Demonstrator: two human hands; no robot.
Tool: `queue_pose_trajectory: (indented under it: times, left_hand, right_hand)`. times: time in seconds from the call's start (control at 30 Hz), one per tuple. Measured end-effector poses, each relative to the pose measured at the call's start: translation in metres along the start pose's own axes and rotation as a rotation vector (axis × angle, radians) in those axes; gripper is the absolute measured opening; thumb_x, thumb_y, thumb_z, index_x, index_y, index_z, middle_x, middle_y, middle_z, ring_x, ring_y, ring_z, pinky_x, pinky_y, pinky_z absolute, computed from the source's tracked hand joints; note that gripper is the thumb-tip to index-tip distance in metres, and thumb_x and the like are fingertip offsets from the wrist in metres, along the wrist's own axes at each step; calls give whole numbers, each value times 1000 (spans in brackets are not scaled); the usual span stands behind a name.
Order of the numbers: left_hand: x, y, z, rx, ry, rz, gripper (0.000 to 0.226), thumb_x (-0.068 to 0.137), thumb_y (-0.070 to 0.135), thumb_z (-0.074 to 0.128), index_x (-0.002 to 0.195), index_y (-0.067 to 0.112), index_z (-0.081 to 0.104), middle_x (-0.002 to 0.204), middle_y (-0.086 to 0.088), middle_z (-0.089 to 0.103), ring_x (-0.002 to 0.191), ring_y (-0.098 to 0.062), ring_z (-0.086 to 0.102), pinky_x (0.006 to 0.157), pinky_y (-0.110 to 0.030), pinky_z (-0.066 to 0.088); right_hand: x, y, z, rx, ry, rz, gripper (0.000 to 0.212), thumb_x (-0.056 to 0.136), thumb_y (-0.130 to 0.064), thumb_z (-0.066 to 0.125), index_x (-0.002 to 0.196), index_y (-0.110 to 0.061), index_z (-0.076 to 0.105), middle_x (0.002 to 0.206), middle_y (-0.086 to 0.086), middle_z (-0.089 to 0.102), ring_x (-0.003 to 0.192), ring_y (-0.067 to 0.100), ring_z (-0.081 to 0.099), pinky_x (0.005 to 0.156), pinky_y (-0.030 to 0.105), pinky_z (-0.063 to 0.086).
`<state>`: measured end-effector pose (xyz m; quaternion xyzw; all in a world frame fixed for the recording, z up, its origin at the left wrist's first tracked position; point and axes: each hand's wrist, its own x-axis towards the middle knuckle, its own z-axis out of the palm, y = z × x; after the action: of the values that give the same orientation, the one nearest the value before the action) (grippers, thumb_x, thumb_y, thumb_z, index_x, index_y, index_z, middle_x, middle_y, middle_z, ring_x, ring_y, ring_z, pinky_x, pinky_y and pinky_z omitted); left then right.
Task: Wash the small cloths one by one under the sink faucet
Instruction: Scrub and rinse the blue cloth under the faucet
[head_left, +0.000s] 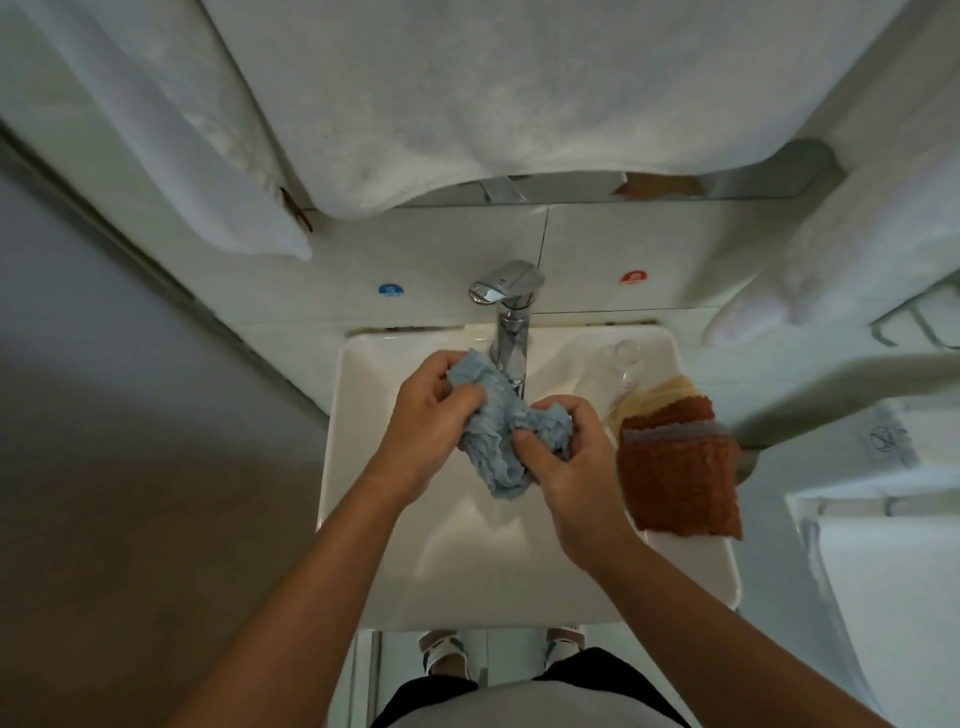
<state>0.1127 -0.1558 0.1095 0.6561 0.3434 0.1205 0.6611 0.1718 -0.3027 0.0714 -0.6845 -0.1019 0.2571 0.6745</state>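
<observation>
I stand at a small white sink (395, 571) whose front edge sits just above my feet; its left rim borders open floor, while the right rim carries a stack of folded cloths. The basin below my hands is bare porcelain, with open room toward the front edge. A large white towel (519, 104) hangs over the wall above the faucet (509, 312), and more white towels hang at both sides.

My left hand (431, 426) and right hand (571, 467) both grasp the blue cloth (498, 431), fingers curled into it, over the middle of the basin just in front of the faucet spout. The blue cloth is bunched and crumpled; its long axis runs from upper left by my left fingers down toward the right, with a loose end hanging below between my hands. I cannot tell whether water is running.

On the right rim the rust-brown cloth (680, 478) lies on top, its front edge overhanging toward the sink's front corner. A grey-blue cloth (670, 433) peeks out beneath it, another rust layer under that, and a pale yellow cloth (660, 392) at the back. Just behind the stack stands a clear glass (626, 358).
</observation>
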Motion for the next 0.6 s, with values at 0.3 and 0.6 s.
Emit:
queue_pose_trajectory:
  times: [0.3, 0.6]
  left_hand:
    - [-38, -61, 25, -426, 13, -182, 44, 92, 22, 67, 132, 6, 56, 119, -15, 72, 110, -30, 71, 88, -40, 60]
    - [3, -83, 62, -176, 206, -212, 23, 91, 50, 52, 84, 30, 62, 90, -4, 65, 95, -28, 67, 82, -52, 57]
  right_hand:
    - [-5, 26, -6, -235, -106, -27, 30, 97, -33, 65, 123, -25, 51, 107, 2, 66, 97, 16, 70, 84, 45, 61]
    - [15, 57, 13, -340, -130, 6, 16, 107, -29, 45, 111, -12, 44, 75, 0, 55, 60, 8, 55, 52, 35, 48]
